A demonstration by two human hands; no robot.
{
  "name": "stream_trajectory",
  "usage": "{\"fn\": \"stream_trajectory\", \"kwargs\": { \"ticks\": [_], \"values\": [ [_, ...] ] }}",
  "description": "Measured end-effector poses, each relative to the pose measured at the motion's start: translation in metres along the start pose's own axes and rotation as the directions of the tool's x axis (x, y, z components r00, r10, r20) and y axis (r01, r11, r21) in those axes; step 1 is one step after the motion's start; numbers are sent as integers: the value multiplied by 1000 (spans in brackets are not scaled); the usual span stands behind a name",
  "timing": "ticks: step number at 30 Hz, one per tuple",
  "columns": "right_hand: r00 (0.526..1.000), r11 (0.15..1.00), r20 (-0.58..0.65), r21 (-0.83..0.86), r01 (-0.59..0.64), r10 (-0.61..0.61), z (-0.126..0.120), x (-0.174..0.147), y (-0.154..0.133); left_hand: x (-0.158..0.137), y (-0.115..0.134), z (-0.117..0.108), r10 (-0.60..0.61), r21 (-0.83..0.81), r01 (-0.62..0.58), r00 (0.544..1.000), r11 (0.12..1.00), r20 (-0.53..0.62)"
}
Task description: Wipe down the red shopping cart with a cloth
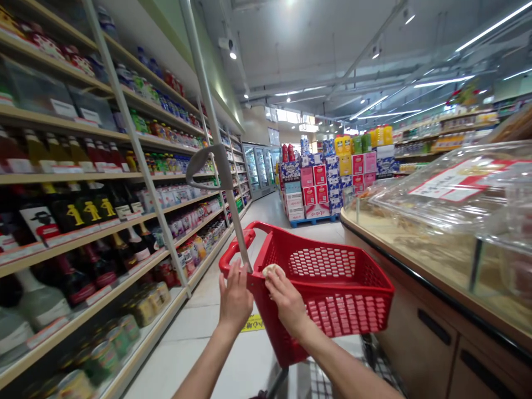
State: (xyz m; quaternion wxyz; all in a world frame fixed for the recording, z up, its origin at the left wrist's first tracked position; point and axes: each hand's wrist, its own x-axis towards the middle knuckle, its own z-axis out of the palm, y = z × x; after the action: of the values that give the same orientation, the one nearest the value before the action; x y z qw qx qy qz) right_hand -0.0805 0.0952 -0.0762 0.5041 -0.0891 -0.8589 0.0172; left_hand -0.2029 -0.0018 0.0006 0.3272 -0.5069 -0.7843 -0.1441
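A red plastic shopping cart basket (353, 299) with honeycomb holes stands in front of me. My right hand (285, 296) presses a crumpled whitish cloth (273, 270) against the basket's near upper rim. Beside it, my left hand (236, 299) has its fingers stretched out at the red handle (233, 256); whether they rest on it is hard to tell. A silver pole (238, 221) rises from the cart between handle and basket. A grey plastic grip (222, 169) is fixed partway up this pole.
On the left run shelves with bottles (89, 210) and cans (106, 354). A counter (366, 235) with clear plastic packages (440, 183) stands close on the right. Stacked drink cartons (316, 191) sit on a blue pallet ahead. Yellow floor sticker (253, 323) shows below my hands.
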Motion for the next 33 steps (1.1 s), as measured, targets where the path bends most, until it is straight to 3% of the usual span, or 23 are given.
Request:
{"fn": "stream_trajectory", "kwargs": {
  "ticks": [3,5,11,17,22,28,33],
  "values": [
    [994,998,90,6,59,-60,8,-34,12,-5,16,8,201,-5,-201,979,980,47],
    [991,997,111,-8,77,-76,6,-52,19,-7,22,15,238,12,-241,965,970,110],
    [998,996,-45,-82,-39,36,-17,-34,33,-14,27,29,160,69,-167,983,984,92],
    [998,996,19,-65,69,-68,-20,-64,36,-15,31,27,139,43,-143,986,989,88],
    [993,990,-86,-103,-95,86,-40,-60,44,-16,52,27,191,-63,-183,970,981,151],
    [993,985,47,-141,-102,110,-50,-120,58,-19,69,32,156,-61,-147,964,987,214],
    [968,950,-97,-190,-246,231,-73,-114,73,-20,69,33,131,-52,-124,977,991,171]
  ]
}}
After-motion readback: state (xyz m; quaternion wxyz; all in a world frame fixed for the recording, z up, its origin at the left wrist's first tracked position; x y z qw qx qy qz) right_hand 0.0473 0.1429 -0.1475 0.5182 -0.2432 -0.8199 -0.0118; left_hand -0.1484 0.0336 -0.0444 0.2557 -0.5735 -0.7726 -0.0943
